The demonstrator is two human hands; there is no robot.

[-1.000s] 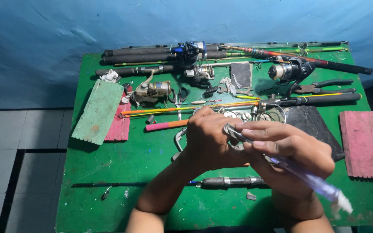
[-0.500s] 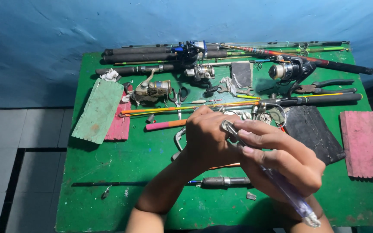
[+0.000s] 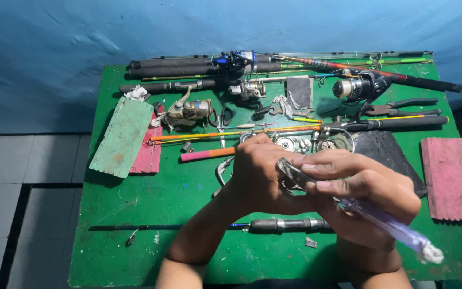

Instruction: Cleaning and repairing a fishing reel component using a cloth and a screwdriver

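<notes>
- a clear purple-tinted handled tool [image 3: 380, 219], slanting from upper left down to lower right above the green table's near edge
- its grey metal tip [image 3: 290, 170] meets a small metal part (mostly hidden)

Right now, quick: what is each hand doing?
Left hand: closed around a small metal part; what it is cannot be told.
Right hand: closed on a clear-handled screwdriver, tip at that part.
</notes>
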